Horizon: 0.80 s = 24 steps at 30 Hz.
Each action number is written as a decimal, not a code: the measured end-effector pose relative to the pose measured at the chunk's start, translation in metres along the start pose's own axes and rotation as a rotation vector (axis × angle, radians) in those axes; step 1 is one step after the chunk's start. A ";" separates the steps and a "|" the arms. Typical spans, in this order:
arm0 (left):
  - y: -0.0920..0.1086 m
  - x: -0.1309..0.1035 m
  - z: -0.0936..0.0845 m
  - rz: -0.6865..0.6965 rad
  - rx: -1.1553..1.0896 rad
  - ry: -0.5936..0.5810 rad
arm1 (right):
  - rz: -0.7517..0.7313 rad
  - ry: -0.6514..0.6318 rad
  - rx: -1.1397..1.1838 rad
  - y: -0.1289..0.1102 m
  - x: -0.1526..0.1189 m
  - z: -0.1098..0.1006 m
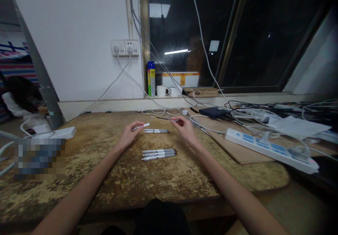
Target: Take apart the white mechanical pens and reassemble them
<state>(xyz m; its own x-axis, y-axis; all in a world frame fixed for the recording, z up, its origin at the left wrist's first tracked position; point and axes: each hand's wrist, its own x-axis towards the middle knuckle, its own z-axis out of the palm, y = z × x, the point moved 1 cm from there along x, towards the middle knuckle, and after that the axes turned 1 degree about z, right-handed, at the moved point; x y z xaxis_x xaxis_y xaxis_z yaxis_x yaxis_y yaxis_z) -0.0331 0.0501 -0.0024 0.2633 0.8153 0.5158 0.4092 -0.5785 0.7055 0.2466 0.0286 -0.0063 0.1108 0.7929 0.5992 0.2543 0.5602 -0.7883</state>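
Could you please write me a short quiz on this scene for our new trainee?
1. Multiple choice: what stands on the windowsill, just left of the white mug?
A) a spray can
B) a table lamp
C) a potted plant

2. True or false: on the table, the nearer pens lie apart from the farther pens.

3. Fill in the blank: the slim piece held in the left hand has a ____ end pointing toward the right hand.

Key: 1. A; 2. true; 3. white
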 end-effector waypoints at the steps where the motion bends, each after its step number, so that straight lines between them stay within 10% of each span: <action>1: 0.000 0.000 0.000 0.005 0.000 0.000 | -0.003 0.003 0.008 -0.001 0.000 0.000; 24: -0.001 0.000 -0.001 0.006 0.003 -0.005 | 0.005 -0.026 0.012 -0.011 -0.003 0.002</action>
<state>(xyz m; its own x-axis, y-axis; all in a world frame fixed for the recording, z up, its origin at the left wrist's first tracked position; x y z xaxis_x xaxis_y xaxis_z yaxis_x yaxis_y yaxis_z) -0.0342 0.0510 -0.0025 0.2703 0.8120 0.5174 0.4100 -0.5833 0.7012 0.2417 0.0206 0.0008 0.0872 0.8015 0.5916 0.2426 0.5589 -0.7929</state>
